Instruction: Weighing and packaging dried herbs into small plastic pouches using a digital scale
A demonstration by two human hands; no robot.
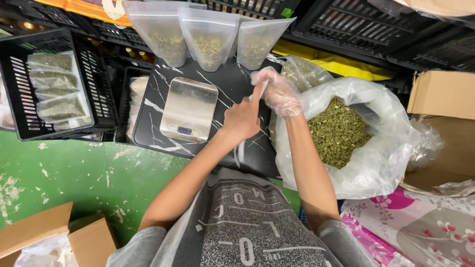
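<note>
Green, chipped flooring surrounds a black marbled board (232,84) carrying a steel kitchen scale (189,109). Just right of the scale, the bare left hand (242,118) pinches the cuff of a thin plastic glove (278,91) covering the right hand (281,95), whose fingers curl loosely. Further right of the scale sits an open bag of green seeds (339,131); behind it stand three part-filled pouches (210,37).

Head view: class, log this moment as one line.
left hand bare, tugging glove cuff | right hand in clear glove | scale bare | seed bag open
</note>
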